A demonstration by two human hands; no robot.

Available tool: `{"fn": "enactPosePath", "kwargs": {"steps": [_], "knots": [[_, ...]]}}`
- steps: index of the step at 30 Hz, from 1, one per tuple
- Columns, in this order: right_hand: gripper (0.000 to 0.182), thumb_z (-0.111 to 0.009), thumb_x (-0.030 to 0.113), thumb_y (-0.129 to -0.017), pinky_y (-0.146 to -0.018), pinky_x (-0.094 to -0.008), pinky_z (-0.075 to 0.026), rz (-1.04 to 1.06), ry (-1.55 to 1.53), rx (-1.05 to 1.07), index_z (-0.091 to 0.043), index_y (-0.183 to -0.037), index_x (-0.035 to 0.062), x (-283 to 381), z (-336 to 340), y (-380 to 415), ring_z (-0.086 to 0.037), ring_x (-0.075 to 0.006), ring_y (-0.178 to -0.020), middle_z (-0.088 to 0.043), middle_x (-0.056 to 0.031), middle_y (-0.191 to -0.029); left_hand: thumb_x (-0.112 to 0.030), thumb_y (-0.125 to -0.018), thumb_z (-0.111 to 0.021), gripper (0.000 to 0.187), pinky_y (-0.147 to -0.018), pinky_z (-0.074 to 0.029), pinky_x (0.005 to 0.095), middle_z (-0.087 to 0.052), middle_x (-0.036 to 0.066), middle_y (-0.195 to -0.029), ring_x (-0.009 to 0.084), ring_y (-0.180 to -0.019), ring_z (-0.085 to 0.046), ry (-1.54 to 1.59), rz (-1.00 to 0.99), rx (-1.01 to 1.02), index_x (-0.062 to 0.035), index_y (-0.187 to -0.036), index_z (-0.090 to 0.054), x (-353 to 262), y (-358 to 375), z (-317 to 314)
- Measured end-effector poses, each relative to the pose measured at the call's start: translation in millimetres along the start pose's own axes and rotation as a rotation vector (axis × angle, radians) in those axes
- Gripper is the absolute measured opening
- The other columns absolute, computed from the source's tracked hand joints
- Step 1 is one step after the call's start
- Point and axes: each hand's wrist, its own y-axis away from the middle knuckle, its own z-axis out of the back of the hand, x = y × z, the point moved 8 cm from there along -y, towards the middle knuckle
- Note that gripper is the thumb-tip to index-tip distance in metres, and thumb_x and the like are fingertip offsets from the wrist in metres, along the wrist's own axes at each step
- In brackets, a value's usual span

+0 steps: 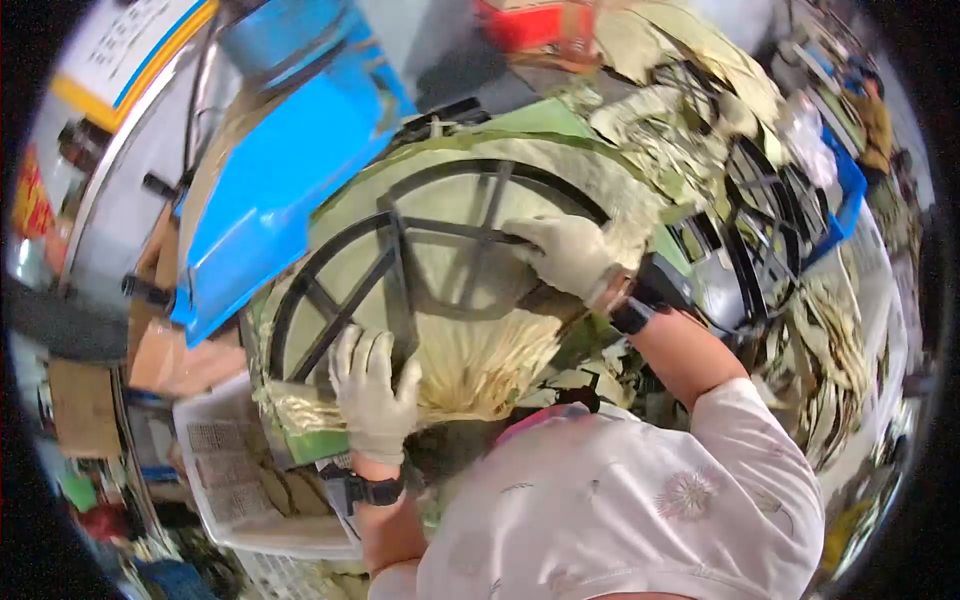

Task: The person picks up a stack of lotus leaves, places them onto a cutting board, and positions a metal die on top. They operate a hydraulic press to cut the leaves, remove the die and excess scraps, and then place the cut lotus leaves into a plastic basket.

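Observation:
Two dark, curved frames with spokes lie on a stack of large pale-green leaf-like sheets (450,275). My left hand (376,392), in a whitish glove, rests at the lower end of the left frame (340,325), its fingers spread over the frame's edge and the sheets. My right hand (567,257), gloved too, has its fingers bent together at the straight bar of the right frame (495,205); its fingertips pinch or press that bar. Below the frames, the gathered, pleated ends of the sheets (490,368) fan out between my hands.
A blue plastic tray (275,180) stands at upper left. A white basket (225,470) is at lower left. More dark frames (765,230) and crumpled sheets (825,355) lie at right. A red container (530,28) is at the top. Another person (872,125) is far right.

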Motion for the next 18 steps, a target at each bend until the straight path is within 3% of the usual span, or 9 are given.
{"fn": "enactPosePath", "kwargs": {"steps": [4, 11, 18], "knots": [[0.038, -0.069, 0.024, -0.087, -0.078, -0.0458, -0.056, -0.053, 0.011, 0.055, -0.069, -0.125, 0.0211, 3, 5, 3, -0.07, -0.038, -0.092, -0.073, -0.0164, -0.101, -0.023, -0.084, -0.072, 0.026, -0.115, -0.035, 0.0569, -0.065, 0.017, -0.103, 0.0383, -0.117, -0.056, -0.031, -0.099, 0.213, -0.0019, -0.097, -0.066, 4, -11, -25], [0.037, -0.069, 0.017, -0.084, -0.078, -0.046, -0.056, -0.001, 0.021, 0.061, -0.07, -0.121, 0.0175, 0, 3, 2, -0.07, -0.0377, -0.092, -0.072, -0.016, -0.101, -0.024, -0.08, -0.074, 0.022, -0.112, -0.037, 0.0552, -0.067, 0.013, -0.097, 0.0342, -0.109, -0.059, -0.126, -0.026, 0.158, -0.0044, -0.088, -0.067, -15, -47, -32], [0.031, -0.072, 0.024, -0.086, -0.077, -0.0451, -0.055, -0.002, -0.018, -0.02, -0.074, -0.116, 0.017, -2, 5, 1, -0.069, -0.0382, -0.089, -0.073, -0.0145, -0.098, -0.023, -0.083, -0.073, 0.02, -0.113, -0.036, 0.0573, -0.068, 0.012, -0.095, 0.0341, -0.108, -0.059, -0.127, -0.009, 0.113, -0.0046, -0.089, -0.069, -22, -45, -55]]}}
